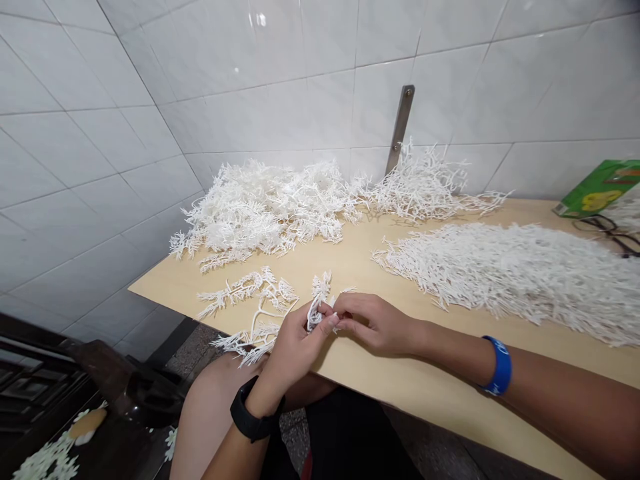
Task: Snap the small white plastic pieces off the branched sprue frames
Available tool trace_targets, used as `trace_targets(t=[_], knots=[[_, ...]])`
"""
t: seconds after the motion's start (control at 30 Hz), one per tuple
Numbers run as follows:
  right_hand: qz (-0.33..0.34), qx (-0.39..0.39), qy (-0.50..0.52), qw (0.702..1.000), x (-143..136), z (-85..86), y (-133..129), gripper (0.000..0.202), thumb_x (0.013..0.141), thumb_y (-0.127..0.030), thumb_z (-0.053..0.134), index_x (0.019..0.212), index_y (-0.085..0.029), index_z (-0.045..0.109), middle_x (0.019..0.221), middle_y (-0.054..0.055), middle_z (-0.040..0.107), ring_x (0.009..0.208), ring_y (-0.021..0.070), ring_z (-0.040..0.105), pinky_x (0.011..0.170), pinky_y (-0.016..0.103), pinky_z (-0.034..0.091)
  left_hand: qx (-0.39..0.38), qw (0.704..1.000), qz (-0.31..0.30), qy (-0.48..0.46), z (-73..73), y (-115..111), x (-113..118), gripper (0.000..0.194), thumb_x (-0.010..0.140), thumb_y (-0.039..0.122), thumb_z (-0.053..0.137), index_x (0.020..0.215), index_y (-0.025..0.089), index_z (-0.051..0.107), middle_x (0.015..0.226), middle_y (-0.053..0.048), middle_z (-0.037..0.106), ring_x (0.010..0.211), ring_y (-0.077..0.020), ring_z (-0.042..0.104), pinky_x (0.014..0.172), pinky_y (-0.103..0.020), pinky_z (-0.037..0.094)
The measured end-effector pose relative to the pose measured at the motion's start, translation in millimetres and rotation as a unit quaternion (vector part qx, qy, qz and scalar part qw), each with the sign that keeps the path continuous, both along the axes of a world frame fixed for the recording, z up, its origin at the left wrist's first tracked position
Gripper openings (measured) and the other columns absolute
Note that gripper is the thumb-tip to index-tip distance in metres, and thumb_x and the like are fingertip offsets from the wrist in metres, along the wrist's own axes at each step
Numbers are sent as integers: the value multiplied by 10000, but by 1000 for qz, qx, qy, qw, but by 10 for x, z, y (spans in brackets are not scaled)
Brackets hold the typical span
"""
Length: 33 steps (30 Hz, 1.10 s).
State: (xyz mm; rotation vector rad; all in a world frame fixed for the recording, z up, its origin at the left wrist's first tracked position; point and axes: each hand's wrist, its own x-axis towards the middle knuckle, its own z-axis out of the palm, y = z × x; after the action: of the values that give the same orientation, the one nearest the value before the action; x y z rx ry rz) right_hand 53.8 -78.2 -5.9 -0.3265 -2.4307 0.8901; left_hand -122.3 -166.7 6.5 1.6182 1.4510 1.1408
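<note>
My left hand [300,343] is closed around a white plastic branch piece [320,290], whose feathery tip sticks up above the fingers. Against it, my right hand [373,323] pinches at the same piece, with thumb and forefinger pressed together; what lies between those fingertips is mostly hidden. Left of my hands, a loose white branched sprig [250,287] lies on the tan tabletop [360,247]. Another branched piece [250,340] spreads beside my left hand, over the table's front edge.
A tangled heap of white branches [265,207] stands at the back left, with a thinner pile [420,183] beside it. Many short white pieces [515,267] cover the right side. A green box [595,190] and dark glasses [607,230] sit far right. Tiled walls bound the table.
</note>
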Motion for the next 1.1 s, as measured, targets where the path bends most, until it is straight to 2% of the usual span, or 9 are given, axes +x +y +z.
trace_targets(t=[0.17,0.4,0.5,0.63,0.7,0.87,1.1], knots=[[-3,4,-6,1000,15,12,12,246,1008,-324,455,854,-171,572,776,33,598,715,155,533,697,285,412,-11,1000,-6,-1,30,-12,-4,197,920,349,547,849,174,602,816,-4,641,786,-147,571,750,-239,424],[16,8,5,1000,16,-15,23,206,1002,-251,434,837,-181,535,780,32,577,711,156,512,690,279,400,-86,994,42,-42,-71,9,41,200,848,351,600,822,154,622,696,26,572,544,-79,442,525,-200,337],[21,16,9,1000,15,-20,33,216,1002,-244,423,823,-182,527,772,34,575,706,158,507,685,279,398,-75,995,57,-27,-80,12,52,192,827,337,616,827,151,662,737,-1,640,592,-106,520,546,-206,377],[42,16,9,999,13,15,55,275,1014,-281,390,817,-175,549,778,50,582,736,173,517,721,302,411,-57,996,65,-32,-47,16,67,158,800,287,619,798,143,683,777,-32,702,720,-161,620,666,-233,459],[57,-26,21,998,12,35,68,310,1018,-330,398,819,-166,570,773,49,581,732,168,524,714,298,415,-57,996,58,-45,-29,17,67,145,787,273,625,786,140,682,776,-35,705,742,-169,627,700,-242,468],[98,-171,31,980,14,43,102,359,994,-424,473,838,-134,614,751,31,566,694,140,511,667,266,406,-63,995,14,-72,-6,14,29,145,806,281,625,767,146,662,717,-8,652,686,-141,569,659,-227,439],[137,-279,30,950,28,10,104,382,955,-483,542,854,-127,639,787,42,607,726,143,543,695,274,436,-80,986,-73,-127,-6,-11,-83,201,829,357,675,796,160,651,692,18,591,661,-116,511,629,-208,401]])
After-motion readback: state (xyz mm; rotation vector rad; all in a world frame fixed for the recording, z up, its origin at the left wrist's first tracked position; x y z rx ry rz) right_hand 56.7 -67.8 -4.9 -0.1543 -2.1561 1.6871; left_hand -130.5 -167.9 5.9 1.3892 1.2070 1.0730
